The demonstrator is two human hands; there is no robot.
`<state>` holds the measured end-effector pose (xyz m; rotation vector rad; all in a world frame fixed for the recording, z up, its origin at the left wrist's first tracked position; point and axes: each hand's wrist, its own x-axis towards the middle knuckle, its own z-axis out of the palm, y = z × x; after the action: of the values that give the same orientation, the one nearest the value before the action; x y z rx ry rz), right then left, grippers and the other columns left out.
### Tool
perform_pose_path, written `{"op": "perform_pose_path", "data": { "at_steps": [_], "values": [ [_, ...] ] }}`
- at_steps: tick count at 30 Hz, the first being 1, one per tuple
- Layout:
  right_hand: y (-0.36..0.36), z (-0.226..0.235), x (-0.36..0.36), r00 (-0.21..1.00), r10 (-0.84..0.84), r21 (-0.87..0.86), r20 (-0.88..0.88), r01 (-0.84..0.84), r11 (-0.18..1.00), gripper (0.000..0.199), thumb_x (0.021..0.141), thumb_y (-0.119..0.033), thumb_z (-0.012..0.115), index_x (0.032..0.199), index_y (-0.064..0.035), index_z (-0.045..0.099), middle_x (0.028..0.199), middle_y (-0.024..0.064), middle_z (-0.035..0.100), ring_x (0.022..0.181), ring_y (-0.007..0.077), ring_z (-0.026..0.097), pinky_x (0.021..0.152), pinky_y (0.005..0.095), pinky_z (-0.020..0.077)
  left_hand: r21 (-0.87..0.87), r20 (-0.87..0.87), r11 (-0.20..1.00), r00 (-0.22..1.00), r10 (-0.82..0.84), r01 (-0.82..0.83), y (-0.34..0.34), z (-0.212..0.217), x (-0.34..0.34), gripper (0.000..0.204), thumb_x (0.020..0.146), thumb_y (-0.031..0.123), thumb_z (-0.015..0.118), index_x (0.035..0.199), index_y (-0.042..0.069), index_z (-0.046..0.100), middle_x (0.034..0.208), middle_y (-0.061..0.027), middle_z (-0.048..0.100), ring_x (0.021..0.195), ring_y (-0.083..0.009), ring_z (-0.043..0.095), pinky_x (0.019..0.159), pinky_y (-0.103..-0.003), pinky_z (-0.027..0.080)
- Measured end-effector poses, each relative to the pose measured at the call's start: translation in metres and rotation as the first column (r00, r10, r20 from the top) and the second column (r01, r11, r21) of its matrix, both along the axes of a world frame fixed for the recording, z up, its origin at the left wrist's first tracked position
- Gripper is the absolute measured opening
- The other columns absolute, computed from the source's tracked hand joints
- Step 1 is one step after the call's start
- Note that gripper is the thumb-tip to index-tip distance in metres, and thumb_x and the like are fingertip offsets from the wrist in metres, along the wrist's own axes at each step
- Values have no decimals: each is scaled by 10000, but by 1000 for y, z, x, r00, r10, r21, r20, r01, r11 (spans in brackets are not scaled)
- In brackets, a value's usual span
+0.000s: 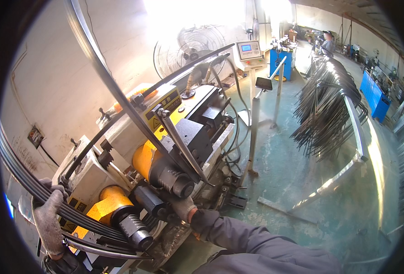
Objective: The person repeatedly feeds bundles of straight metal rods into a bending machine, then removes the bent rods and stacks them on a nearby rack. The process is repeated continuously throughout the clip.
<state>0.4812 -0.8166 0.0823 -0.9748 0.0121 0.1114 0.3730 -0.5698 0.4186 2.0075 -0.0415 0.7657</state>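
Observation:
My left hand (48, 218), in a grey work glove, grips a bundle of long curved metal rods (24, 176) that sweeps in from the left edge. One bent rod (102, 73) rises from the machine up toward the top of the view. My right hand (182, 206), also gloved, reaches into the yellow and black bending machine (174, 132) just below its dark roller head (177, 180). Its fingers are partly hidden by machine parts, so what they hold is unclear. A grey sleeve covers my right forearm.
A rack hung with several bent metal rods (325, 105) stands on the green floor to the right. A control panel with a screen (249, 49) on a post, a large fan (190, 48), blue cabinets (374, 93) and a person (327, 44) are at the back.

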Motion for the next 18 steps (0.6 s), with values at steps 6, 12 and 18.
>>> {"op": "perform_pose_path", "data": {
  "at_steps": [6,12,18],
  "values": [
    [3,3,-1,999,-40,-89,-4,39,995,381,1056,-323,799,1339,-69,774,1138,73,797,910,148,751,747,350,601,59,190,994,979,79,-92,-2,10,8,411,1068,127,705,1452,-12,660,1177,-90,748,995,-164,713,944,-325,591],
    [2,3,-2,996,5,-56,-91,-10,998,409,1055,-345,789,1339,-52,771,1051,61,802,863,151,759,718,370,603,29,152,996,985,79,-85,19,27,24,519,1019,121,658,1521,-2,608,1121,-84,721,924,-159,693,927,-333,602],
    [13,-24,12,986,-120,-284,114,148,947,508,1081,-443,738,1404,-53,748,1188,100,804,1012,213,777,863,405,611,10,119,989,982,147,-149,13,19,28,394,1066,29,613,1456,-23,609,1053,-53,684,859,-128,669,799,-264,585]
  ]
}}
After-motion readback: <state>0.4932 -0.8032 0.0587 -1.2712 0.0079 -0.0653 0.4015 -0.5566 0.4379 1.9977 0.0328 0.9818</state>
